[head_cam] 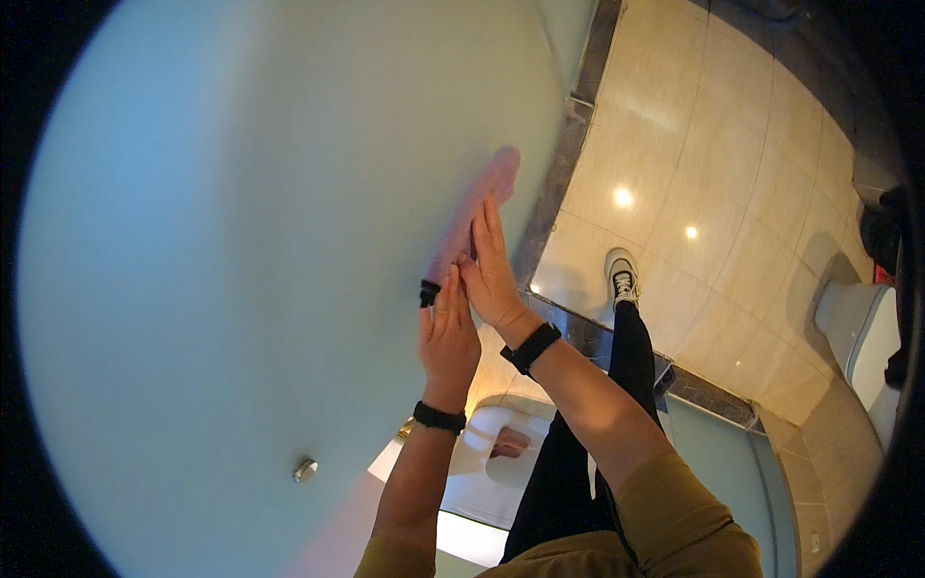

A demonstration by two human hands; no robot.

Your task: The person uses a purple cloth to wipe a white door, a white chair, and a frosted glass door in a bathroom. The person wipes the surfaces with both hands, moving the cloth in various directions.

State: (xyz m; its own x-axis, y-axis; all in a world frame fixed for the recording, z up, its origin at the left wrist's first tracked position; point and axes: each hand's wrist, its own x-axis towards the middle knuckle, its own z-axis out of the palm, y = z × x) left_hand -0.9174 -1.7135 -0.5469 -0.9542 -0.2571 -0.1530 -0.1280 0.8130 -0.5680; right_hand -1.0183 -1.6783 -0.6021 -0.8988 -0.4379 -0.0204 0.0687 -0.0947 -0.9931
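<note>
A long, fuzzy pink item (470, 217), apparently cloth, lies against a large frosted glass panel (289, 217). Black material (429, 292) shows at its lower left end. My right hand (495, 285) presses along its right edge with fingers extended and held together. Just below and to the left, my left hand (449, 343) rests at its lower end, fingertips beside the black part. The two hands touch or nearly touch. Both palms are hidden. A black band circles each wrist.
A round metal knob (305, 471) sits on the glass. Dark stone edging (553, 195) borders the cream tiled floor (694, 180). Below my arms, a glossy white fixture (470, 498) carries a crumpled pinkish-brown item (510, 442). Another white fixture (856, 325) stands right. My sneaker (621, 274) is on the tiles.
</note>
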